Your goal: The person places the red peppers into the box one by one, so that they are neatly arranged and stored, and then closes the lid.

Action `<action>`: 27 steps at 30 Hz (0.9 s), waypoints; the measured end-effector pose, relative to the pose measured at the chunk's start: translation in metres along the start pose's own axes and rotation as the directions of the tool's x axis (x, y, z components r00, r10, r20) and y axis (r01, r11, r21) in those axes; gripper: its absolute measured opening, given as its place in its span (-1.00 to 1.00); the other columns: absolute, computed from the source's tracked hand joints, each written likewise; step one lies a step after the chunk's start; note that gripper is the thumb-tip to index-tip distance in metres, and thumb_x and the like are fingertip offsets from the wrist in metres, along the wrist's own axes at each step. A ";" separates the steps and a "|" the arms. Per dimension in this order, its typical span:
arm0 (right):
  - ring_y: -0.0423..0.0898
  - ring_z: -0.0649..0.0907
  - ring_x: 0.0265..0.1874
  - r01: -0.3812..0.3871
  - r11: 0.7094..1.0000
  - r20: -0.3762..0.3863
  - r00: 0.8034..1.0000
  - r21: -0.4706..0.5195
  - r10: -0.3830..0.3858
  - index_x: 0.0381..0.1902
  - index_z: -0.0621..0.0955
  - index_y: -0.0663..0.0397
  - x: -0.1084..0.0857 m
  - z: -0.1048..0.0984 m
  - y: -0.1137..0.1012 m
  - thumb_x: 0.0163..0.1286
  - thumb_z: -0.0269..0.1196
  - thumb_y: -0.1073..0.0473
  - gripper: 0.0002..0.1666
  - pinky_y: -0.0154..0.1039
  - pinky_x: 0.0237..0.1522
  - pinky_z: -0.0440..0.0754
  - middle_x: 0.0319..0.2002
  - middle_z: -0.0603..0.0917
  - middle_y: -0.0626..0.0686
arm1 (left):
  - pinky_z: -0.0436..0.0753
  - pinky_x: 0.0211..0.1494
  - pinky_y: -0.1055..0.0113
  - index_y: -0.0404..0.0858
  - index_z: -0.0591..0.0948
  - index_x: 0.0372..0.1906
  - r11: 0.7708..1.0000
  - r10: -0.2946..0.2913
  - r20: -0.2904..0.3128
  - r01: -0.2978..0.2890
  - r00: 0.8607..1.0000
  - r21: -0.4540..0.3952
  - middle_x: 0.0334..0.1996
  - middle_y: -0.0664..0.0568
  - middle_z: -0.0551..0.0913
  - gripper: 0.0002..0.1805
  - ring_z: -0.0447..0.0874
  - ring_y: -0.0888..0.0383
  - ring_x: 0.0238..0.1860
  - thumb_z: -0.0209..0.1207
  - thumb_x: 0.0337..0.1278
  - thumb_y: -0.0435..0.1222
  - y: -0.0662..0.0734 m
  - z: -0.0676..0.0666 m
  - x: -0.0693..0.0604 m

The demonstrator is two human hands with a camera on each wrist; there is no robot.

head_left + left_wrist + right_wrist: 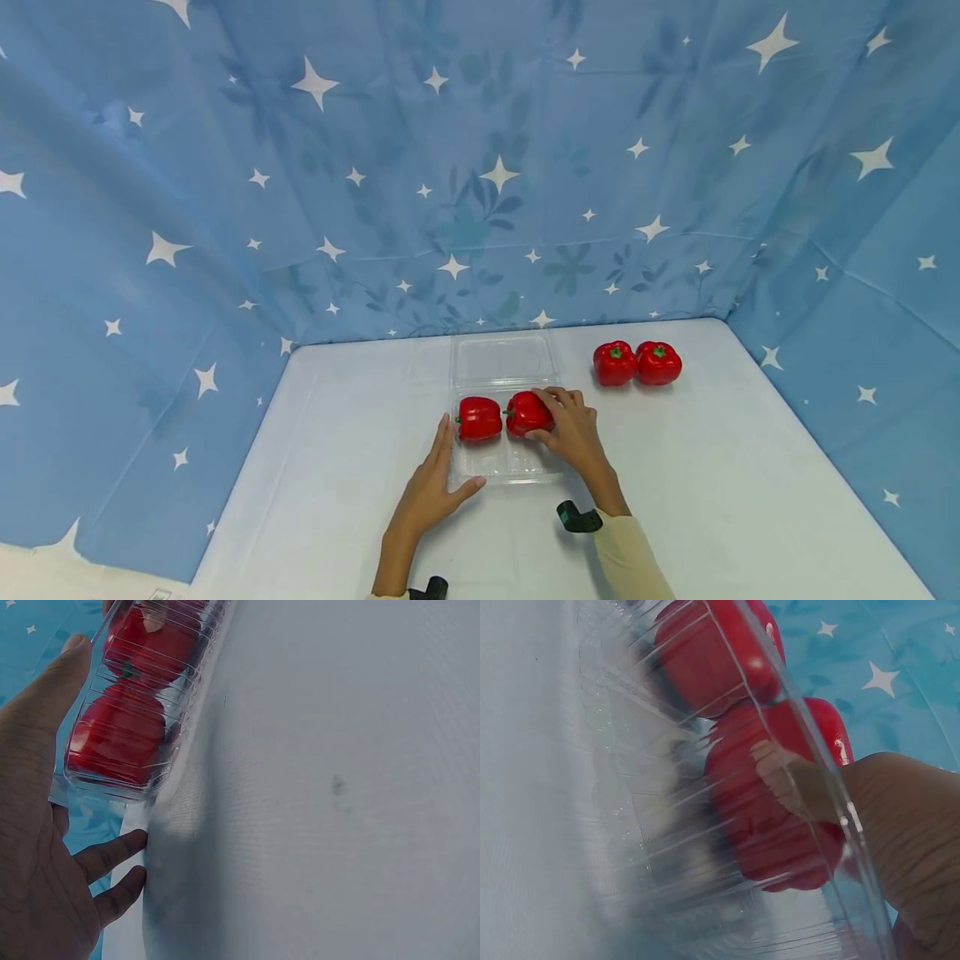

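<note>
A clear plastic container (506, 479) lies on the white table with its lid (504, 358) folded back. Two red bell peppers are inside it, side by side along the back: the left pepper (479, 419) on its side, stem to the left, and the right pepper (527, 414) with its stem to the left. My right hand (573, 429) grips the right pepper, its thumb (780, 772) seen through the clear wall. My left hand (431, 487) rests against the container's left front corner, fingers straight and thumb spread along the front. In the left wrist view, both peppers show through the ribbed wall.
Two more red bell peppers, one pepper (615, 363) and another pepper (658, 362), stand touching at the back right of the white table (345, 417). A blue star-patterned curtain (405, 167) hangs behind and along both sides.
</note>
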State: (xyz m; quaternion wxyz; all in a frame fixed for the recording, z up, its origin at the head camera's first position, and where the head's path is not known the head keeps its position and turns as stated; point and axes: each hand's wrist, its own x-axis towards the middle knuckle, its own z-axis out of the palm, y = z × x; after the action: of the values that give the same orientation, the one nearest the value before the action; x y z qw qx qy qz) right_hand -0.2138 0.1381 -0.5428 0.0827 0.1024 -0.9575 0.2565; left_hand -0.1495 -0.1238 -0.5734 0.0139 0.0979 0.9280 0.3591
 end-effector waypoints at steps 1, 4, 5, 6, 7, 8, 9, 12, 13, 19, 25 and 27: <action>0.15 0.39 0.20 -0.002 1.000 0.006 1.000 -0.004 0.002 0.34 0.46 -0.08 0.000 0.000 0.000 -0.04 0.56 -0.04 -0.05 0.29 0.07 0.51 0.24 0.50 0.17 | 0.43 0.30 -0.26 0.04 -0.16 0.58 1.000 0.006 -0.001 -0.006 1.000 0.001 0.59 0.21 -0.19 0.15 0.14 -0.08 0.52 0.19 0.02 0.31 0.000 0.000 0.000; 0.15 0.39 0.21 -0.011 1.000 0.017 1.000 -0.001 0.011 0.36 0.44 -0.08 0.000 0.000 0.000 -0.02 0.55 -0.04 -0.04 0.29 0.08 0.50 0.25 0.49 0.17 | 0.42 0.30 -0.28 0.04 -0.16 0.58 1.000 0.007 -0.003 -0.007 1.000 -0.004 0.59 0.21 -0.19 0.15 0.14 -0.08 0.52 0.20 0.02 0.30 0.000 0.000 -0.001; 0.15 0.39 0.21 -0.013 1.000 0.017 1.000 0.004 0.013 0.36 0.44 -0.08 0.000 0.000 0.000 -0.01 0.55 -0.04 -0.04 0.29 0.09 0.50 0.26 0.49 0.17 | 0.42 0.30 -0.28 0.04 -0.16 0.58 1.000 0.009 -0.004 -0.009 1.000 -0.005 0.59 0.21 -0.19 0.14 0.14 -0.08 0.52 0.20 0.03 0.29 -0.001 0.000 -0.001; 0.15 0.39 0.21 -0.014 1.000 0.018 1.000 0.011 0.014 0.36 0.43 -0.07 0.000 0.000 0.000 -0.01 0.54 -0.03 -0.05 0.30 0.09 0.50 0.26 0.49 0.18 | 0.43 0.29 -0.28 0.04 -0.15 0.58 1.000 0.011 -0.007 -0.011 1.000 -0.004 0.59 0.20 -0.18 0.14 0.15 -0.08 0.52 0.19 0.03 0.30 -0.001 0.001 -0.001; 0.15 0.39 0.22 -0.015 1.000 0.018 1.000 0.021 0.015 0.36 0.43 -0.06 0.000 0.000 0.000 0.00 0.54 -0.02 -0.05 0.30 0.10 0.49 0.26 0.48 0.18 | 0.43 0.29 -0.28 0.03 -0.14 0.58 1.000 0.014 -0.012 -0.014 1.000 -0.004 0.59 0.20 -0.17 0.14 0.15 -0.09 0.51 0.20 0.03 0.29 -0.001 0.001 -0.001; 0.15 0.39 0.22 -0.016 0.999 0.019 1.000 0.032 0.016 0.36 0.43 -0.06 0.000 0.000 0.000 0.00 0.54 -0.01 -0.05 0.30 0.10 0.49 0.26 0.48 0.19 | 0.43 0.30 -0.27 0.04 -0.14 0.58 1.000 0.008 -0.011 -0.008 1.000 -0.001 0.59 0.21 -0.18 0.14 0.15 -0.07 0.52 0.19 0.02 0.30 -0.001 0.001 -0.001; 0.15 0.38 0.22 -0.019 0.999 0.022 1.000 0.040 0.019 0.36 0.43 -0.05 0.000 0.000 0.000 0.00 0.54 0.00 -0.06 0.30 0.10 0.49 0.26 0.48 0.19 | 0.43 0.29 -0.28 0.04 -0.14 0.58 1.000 0.008 -0.011 -0.008 1.000 0.001 0.59 0.21 -0.18 0.14 0.14 -0.07 0.52 0.19 0.02 0.30 -0.001 0.001 -0.001; 0.15 0.38 0.22 -0.023 0.998 0.030 0.999 0.052 0.021 0.36 0.43 -0.03 0.000 0.000 0.001 0.00 0.54 0.01 -0.06 0.30 0.11 0.49 0.27 0.47 0.20 | 0.42 0.31 -0.26 0.05 -0.15 0.58 1.000 -0.002 -0.007 0.002 1.000 0.011 0.59 0.23 -0.19 0.15 0.13 -0.04 0.52 0.19 0.01 0.32 0.000 0.001 -0.001; 0.15 0.38 0.22 -0.022 0.998 0.032 0.999 0.051 0.020 0.35 0.43 -0.03 -0.001 0.000 0.002 0.00 0.54 0.01 -0.06 0.30 0.11 0.49 0.27 0.47 0.20 | 0.42 0.31 -0.25 0.05 -0.15 0.58 1.000 -0.004 -0.005 0.004 1.000 0.012 0.59 0.24 -0.19 0.15 0.12 -0.04 0.53 0.19 0.01 0.31 0.000 0.001 -0.001; 0.14 0.38 0.24 -0.020 0.999 0.034 0.999 0.044 0.018 0.33 0.46 -0.05 0.000 0.002 0.003 0.04 0.52 -0.02 -0.11 0.28 0.10 0.50 0.26 0.48 0.17 | 0.43 0.32 -0.22 0.03 -0.15 0.58 1.000 -0.006 0.000 0.006 1.000 0.002 0.59 0.23 -0.19 0.14 0.12 -0.03 0.53 0.20 0.04 0.28 0.001 0.000 -0.002; 0.14 0.38 0.24 -0.016 0.999 0.027 1.000 0.051 0.015 0.32 0.48 -0.04 0.000 0.002 0.004 0.05 0.51 -0.02 -0.14 0.27 0.10 0.50 0.25 0.49 0.16 | 0.44 0.31 -0.21 -0.01 -0.13 0.58 1.000 0.009 -0.008 -0.009 1.000 0.003 0.59 0.19 -0.17 0.14 0.15 -0.05 0.52 0.21 0.04 0.27 0.002 -0.001 -0.002; 0.14 0.37 0.24 -0.017 0.998 0.027 1.000 0.054 0.016 0.32 0.48 -0.04 0.001 0.002 0.003 0.06 0.51 -0.02 -0.14 0.27 0.10 0.50 0.25 0.49 0.16 | 0.44 0.31 -0.21 0.00 -0.13 0.58 1.000 0.008 -0.008 -0.008 1.000 0.003 0.59 0.18 -0.16 0.14 0.15 -0.06 0.51 0.21 0.03 0.26 0.002 -0.001 -0.002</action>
State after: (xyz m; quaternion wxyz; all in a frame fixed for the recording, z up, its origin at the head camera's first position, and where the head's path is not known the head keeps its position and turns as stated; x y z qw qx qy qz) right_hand -0.2154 0.1398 -0.5458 0.0653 0.1000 -0.9520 0.2819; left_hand -0.1472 -0.1235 -0.5711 0.0086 0.1004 0.9282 0.3583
